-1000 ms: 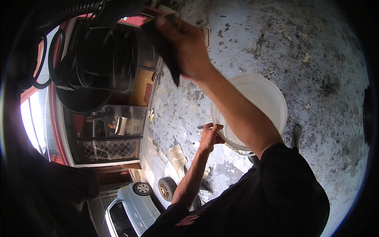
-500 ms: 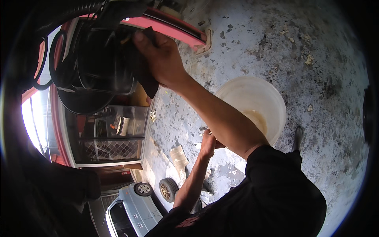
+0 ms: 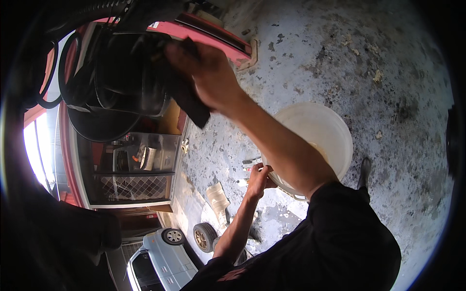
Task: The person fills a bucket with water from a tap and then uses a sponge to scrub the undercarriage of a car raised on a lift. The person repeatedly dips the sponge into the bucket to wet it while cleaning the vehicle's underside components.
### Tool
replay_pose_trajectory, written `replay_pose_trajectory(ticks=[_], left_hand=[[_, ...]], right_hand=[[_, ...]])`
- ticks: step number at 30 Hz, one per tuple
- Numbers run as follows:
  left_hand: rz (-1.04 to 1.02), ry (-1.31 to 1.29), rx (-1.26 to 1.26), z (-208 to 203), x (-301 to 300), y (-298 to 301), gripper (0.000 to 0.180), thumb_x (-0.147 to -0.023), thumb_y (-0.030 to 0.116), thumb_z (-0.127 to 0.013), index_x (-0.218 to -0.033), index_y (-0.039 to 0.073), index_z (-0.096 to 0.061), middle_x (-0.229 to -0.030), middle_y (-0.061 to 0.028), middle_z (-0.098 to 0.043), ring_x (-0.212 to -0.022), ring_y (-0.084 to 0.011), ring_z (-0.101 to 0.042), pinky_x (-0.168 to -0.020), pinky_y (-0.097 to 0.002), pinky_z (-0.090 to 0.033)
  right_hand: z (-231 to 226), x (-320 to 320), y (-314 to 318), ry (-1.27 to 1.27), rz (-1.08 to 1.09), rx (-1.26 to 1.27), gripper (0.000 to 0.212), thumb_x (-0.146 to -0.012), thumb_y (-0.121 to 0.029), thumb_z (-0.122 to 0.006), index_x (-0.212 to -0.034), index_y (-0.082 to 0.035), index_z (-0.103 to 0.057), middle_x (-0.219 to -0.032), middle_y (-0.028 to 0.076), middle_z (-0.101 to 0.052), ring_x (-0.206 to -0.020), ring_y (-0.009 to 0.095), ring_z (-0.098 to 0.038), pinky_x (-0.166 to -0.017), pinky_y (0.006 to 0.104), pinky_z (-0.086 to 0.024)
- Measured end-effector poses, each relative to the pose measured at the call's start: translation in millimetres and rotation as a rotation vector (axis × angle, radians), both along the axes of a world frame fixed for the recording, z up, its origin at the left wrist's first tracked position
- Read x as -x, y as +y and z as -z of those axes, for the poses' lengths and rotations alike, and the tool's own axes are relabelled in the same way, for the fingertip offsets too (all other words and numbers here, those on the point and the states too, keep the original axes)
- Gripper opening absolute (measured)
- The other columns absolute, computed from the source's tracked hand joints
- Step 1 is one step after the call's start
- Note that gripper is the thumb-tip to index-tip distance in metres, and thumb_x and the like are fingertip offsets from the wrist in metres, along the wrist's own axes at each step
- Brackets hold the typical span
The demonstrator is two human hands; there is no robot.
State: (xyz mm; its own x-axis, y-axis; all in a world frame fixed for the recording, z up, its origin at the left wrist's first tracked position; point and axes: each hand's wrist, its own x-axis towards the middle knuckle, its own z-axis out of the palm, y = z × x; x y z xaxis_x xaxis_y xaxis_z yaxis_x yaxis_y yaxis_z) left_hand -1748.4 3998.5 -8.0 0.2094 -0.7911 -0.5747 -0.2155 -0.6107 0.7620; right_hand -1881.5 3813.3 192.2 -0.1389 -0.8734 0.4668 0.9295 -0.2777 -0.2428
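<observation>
R hand (image 3: 206, 75) grasping thin blk sheet (image 3: 191, 104), straight-edged, bit blurred; L hand (image 3: 258, 181) grasping rim of wht bucket (image 3: 335, 128).

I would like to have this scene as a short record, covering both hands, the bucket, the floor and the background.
Left hand: holding the rim of the white bucket
Right hand: gripping a black cloth, near a dark round part
Bucket: mouth visible, partly hidden by right forearm
Floor: grey-blue, worn, dark patches
Background: pale blue car, loose wheel
</observation>
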Motion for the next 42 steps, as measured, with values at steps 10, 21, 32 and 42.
replay_pose_trajectory(ticks=[10,21,32,42], left_hand=[[0.034,-0.037,-0.041,5,-1,-3,0.054,-0.089,0.038,-0.050,-0.121,-0.004,-0.046,-0.091,-0.0189,-0.064,-0.068,-0.0253,-0.068,-0.056,-0.0322,-0.058],[0.094,0.034,-0.020,4,4,-12,0.057,-0.089,0.041,-0.051,-0.123,-0.004,-0.044,-0.091,-0.0179,-0.064,-0.069,-0.0245,-0.068,-0.057,-0.0331,-0.058],[0.052,0.042,-0.019,13,0,-12,0.061,-0.089,0.049,-0.050,-0.118,-0.005,-0.049,-0.088,-0.0162,-0.065,-0.065,-0.0220,-0.066,-0.056,-0.0316,-0.057],[0.049,0.002,0.007,22,-1,-3,0.066,-0.085,0.052,-0.057,-0.120,-0.003,-0.048,-0.089,-0.0160,-0.064,-0.068,-0.0242,-0.067,-0.057,-0.0360,-0.058]], right_hand=[[-6,10,-14,-0.021,-0.210,-0.046,0.030,-0.091,-0.024,-0.064,-0.112,-0.002,-0.061,-0.095,0.004,-0.066,-0.081,0.008,-0.060,-0.075,0.0251,-0.049],[-5,9,-9,-0.064,-0.231,-0.043,0.026,-0.092,-0.026,-0.062,-0.108,-0.005,-0.063,-0.090,0.000,-0.065,-0.076,0.004,-0.057,-0.067,0.0208,-0.047],[-1,-2,5,-0.034,-0.062,0.014,0.021,-0.092,-0.024,-0.062,-0.101,-0.005,-0.064,-0.086,0.003,-0.066,-0.075,0.007,-0.058,-0.067,0.0245,-0.049],[38,-12,23,-0.046,-0.292,0.045,0.027,-0.094,-0.030,-0.057,-0.100,-0.003,-0.062,-0.084,0.005,-0.066,-0.070,0.010,-0.063,-0.063,0.0246,-0.052]])
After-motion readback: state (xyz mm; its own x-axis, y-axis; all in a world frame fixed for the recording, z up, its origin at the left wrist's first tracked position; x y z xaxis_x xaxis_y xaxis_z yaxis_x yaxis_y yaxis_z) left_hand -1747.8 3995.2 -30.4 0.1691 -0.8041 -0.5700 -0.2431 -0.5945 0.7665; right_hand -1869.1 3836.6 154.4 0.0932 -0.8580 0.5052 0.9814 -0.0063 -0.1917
